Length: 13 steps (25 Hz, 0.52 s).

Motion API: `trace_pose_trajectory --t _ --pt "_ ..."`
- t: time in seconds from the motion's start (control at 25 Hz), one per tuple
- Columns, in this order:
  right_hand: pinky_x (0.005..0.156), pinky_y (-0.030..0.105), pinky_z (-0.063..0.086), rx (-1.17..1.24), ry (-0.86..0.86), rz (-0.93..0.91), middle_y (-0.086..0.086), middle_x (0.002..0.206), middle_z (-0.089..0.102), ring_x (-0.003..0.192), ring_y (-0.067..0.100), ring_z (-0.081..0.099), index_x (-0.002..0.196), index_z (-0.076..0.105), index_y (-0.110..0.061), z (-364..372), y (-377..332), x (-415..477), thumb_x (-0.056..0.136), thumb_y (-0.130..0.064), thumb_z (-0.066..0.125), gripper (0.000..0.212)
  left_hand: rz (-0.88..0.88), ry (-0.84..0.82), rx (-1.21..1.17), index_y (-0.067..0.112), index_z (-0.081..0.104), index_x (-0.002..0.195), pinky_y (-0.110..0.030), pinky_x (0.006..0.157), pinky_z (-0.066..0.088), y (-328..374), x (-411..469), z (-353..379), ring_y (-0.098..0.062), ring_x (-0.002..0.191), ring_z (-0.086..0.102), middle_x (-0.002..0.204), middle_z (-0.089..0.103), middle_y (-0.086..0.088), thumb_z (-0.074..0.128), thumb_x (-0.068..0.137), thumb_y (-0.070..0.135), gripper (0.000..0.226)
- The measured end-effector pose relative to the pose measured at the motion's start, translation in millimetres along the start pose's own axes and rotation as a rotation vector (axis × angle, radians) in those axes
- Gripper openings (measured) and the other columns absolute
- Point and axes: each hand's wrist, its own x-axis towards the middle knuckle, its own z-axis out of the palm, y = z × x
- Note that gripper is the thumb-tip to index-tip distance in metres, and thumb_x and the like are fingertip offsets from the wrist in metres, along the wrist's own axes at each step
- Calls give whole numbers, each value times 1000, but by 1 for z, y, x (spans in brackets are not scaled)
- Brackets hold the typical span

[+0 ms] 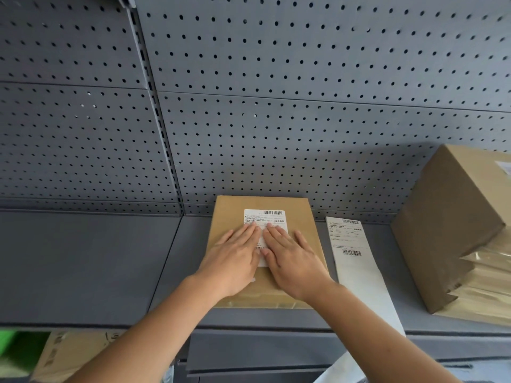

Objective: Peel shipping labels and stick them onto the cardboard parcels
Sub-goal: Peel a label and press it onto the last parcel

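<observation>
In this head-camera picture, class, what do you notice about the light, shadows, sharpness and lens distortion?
Head view: soft, even light; the big box throws a faint shadow on the pegboard behind it. Wide-angle lens bends the pegboard seams and shelf edge. The label print is too soft to read under the left hand and right hand; mild glare on the tape of the big box.

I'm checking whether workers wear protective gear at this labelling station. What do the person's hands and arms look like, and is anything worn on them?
Nothing is worn. The left hand and right hand are bare, with no gloves, rings, watch or wristbands visible. Both forearms are bare for as far as the head view shows, with no sleeve in the frame. Fingernails look short and unpainted.
</observation>
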Motion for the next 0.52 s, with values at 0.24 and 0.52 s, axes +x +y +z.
trace_pose_trajectory --t 0.24,0.52 --pt "124 40 0 -12 33 129 -10 166 15 152 6 7 158 21 -23 -1 28 -13 95 -55 2 73 -91 -50 -2 19 -2 162 -33 128 -2 -10 -14 -5 -7 156 -7 171 -7 5 11 109 39 59" --pt "122 34 -4 52 45 -5 -9 166 15 152 6 6 159 18 -22 -7 -11 -43 99 -56 3 71 5 29 -82 18 0 163 -31 128 -3 13 -42 -2 -4 155 -10 170 -7 5 7 106 41 62"
